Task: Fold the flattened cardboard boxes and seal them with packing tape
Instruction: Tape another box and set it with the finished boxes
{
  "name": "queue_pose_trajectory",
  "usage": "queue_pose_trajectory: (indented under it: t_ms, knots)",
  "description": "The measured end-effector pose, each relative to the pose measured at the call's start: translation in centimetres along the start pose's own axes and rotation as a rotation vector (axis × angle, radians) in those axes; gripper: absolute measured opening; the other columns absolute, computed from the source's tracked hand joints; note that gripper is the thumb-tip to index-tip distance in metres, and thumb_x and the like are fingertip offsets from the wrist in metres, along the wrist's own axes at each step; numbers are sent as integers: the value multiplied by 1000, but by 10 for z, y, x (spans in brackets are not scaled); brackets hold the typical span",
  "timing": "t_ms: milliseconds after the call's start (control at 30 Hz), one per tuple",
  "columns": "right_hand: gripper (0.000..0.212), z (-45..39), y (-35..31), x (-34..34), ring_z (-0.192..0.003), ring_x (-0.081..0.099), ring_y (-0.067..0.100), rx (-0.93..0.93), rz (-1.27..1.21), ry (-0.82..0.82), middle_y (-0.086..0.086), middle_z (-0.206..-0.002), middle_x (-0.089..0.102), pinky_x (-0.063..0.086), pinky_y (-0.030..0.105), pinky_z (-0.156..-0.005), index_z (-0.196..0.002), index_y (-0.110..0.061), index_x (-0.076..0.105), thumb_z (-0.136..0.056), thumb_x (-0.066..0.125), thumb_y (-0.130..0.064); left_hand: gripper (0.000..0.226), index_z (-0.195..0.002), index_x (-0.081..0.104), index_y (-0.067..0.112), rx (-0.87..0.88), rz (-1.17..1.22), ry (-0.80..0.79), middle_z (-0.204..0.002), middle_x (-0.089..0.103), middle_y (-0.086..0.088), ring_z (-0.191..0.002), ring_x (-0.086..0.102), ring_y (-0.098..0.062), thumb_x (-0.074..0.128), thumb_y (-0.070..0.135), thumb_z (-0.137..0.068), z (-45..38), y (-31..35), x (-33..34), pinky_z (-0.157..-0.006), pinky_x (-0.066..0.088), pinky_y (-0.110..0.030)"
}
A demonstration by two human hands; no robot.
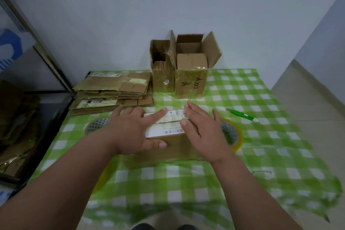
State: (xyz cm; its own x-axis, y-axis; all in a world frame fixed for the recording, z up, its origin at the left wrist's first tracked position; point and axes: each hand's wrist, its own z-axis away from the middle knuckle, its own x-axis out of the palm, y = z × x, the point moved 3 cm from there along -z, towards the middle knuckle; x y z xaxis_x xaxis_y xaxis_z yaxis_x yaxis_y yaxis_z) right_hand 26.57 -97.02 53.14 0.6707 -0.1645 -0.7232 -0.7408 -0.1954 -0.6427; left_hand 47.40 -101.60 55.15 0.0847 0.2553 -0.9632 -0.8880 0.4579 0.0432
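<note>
Box (173, 144) on checked tablecloth (261, 145), left hand (130, 130) flat on its label, fingers spread, right hand (203, 129) open at its right side, tape roll (233, 134) beside it

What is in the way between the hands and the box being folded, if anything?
Nothing visible. The left hand already lies flat on the cardboard box, fingers across its white label, and the right hand is against the box's right side. The tape roll sits just behind the right hand.

The left hand (133, 132) hides most of one tape roll (96, 125).
</note>
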Motion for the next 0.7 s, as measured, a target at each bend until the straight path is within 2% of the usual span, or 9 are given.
queue_pose_trajectory:
  t_ms: [100,167,200,300,400,467,533,600,700]
  knots:
    - [54,5,17,-10,-137,36,0,68,-92,188,-12,-146,46,10,42,-123,-140,-22,54,-97,30,-46,87,-115,-34,77,27,-3,42,-136,40,-2,-131,35,-24,-8,105,-37,4,-2,0,-118,9,-48]
    - [41,11,34,-20,-130,49,16,170,-9,284,-1,-138,57,31,49,-114,-131,-17,61,-97,41,-28,84,-111,-33,81,25,4,43,-141,38,-2,-134,32,-24,-5,106,-36,9,-3,0,-118,5,-49]
    - [36,16,41,-22,-123,54,22,237,88,240,2,-131,61,36,49,-109,-126,-19,63,-95,44,-24,83,-109,-33,81,18,5,39,-144,36,-2,-137,30,-24,-3,106,-36,12,-3,2,-119,3,-50]
    - [31,36,52,-15,-120,54,22,378,409,-66,-2,-119,66,25,46,-115,-113,-29,64,-91,45,-36,95,-123,-32,73,8,-64,58,-154,28,1,-144,22,-22,-1,105,-40,23,0,9,-119,-5,-55]
    - [45,53,54,-6,-136,39,26,392,566,-204,2,-130,61,7,48,-119,-126,-28,60,-87,45,-46,113,-149,-8,49,-57,-67,151,-159,25,7,-148,16,-18,10,102,-51,31,1,15,-116,-12,-58]
    - [42,58,51,-10,-138,38,23,393,557,-151,1,-135,59,4,48,-120,-129,-29,56,-89,48,-36,102,-146,15,43,-97,-38,254,-156,31,11,-146,19,-16,18,97,-60,36,2,14,-116,-9,-57]
    - [40,62,48,-17,-136,42,20,398,490,-39,-1,-138,57,6,46,-121,-133,-29,53,-94,49,-33,87,-142,27,45,-101,-68,341,-153,30,14,-142,22,-17,23,92,-68,41,5,15,-115,0,-54]
    - [40,65,41,-28,-131,48,25,422,340,82,3,-138,58,17,47,-120,-135,-24,54,-97,51,-33,79,-143,29,48,-103,-66,382,-149,27,13,-136,24,-18,33,87,-75,44,6,16,-111,11,-49]
    - [30,64,25,-45,-114,58,33,391,62,241,8,-121,66,38,49,-105,-123,-17,62,-95,59,-27,75,-147,27,49,-87,-14,366,-142,29,13,-129,25,-16,43,81,-81,45,6,14,-105,19,-42]
